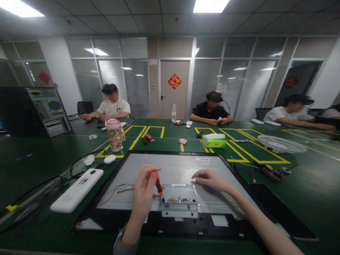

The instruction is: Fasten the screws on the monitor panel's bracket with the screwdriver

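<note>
Evidently the work centres on the wide grey metal panel with a black frame [171, 166], lying flat on the dark green table [49, 231] directly before the person. On the left, a long white plastic block with rounded corners [77, 190] lies beside it, near a loop of black cable [21, 202]; farther off stands a clear bottle with a pink lid [115, 136]. The left hand [145, 181] grasps a screwdriver with an orange and black handle [158, 182], fingers closed round it, its shaft leaning down to the left side of the silver metal bracket with a row of ports [180, 207], at the panel's near middle. To the right, the right hand [208, 180] is over the panel just beyond the bracket, fingers loosely bent, holding nothing that shows. Farther right, a flat black slab [281, 209] lies beside the frame. The step in hand looks like screw work on the bracket, though the tip's contact is too small to tell. The next move, I judge, calls for a straight, well-seated tip and steady turning, with the bracket kept from shifting.
</note>
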Demonstrator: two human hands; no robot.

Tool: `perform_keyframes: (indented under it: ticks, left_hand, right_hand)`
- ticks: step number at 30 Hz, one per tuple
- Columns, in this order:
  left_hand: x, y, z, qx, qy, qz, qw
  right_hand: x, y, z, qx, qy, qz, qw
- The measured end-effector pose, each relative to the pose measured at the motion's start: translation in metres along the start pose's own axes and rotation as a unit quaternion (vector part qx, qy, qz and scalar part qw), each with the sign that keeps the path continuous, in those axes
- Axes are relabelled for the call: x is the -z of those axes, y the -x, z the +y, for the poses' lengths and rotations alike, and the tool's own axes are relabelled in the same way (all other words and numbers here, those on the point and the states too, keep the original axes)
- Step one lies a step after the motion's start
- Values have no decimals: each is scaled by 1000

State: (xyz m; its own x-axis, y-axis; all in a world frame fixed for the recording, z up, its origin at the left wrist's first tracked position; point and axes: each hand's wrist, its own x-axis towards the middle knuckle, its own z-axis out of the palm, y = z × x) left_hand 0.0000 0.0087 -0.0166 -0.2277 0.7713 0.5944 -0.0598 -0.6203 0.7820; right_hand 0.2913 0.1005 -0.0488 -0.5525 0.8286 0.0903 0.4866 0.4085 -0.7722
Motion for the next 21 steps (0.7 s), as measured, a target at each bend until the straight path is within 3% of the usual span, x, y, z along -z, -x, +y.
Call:
perform_keyframes:
  ticks: [4,9,14,18,21]
  left_hand:
    - [1,0,-1,39,21,11,999]
    - [2,0,-1,-5,-3,2,1000]
    - [0,2,-1,69,58,12,996]
    - [-2,1,0,4,13,15,1000]
    - [-1,1,0,24,13,3,1000]
  right_hand:
    - [0,-1,2,0,11,4,1000]
    - [0,-1,3,4,24,5,1000]
    - [-2,-1,3,2,40,5,999]
    - [-2,0,3,1,47,3,999]
    - [-2,-1,3,0,51,2,999]
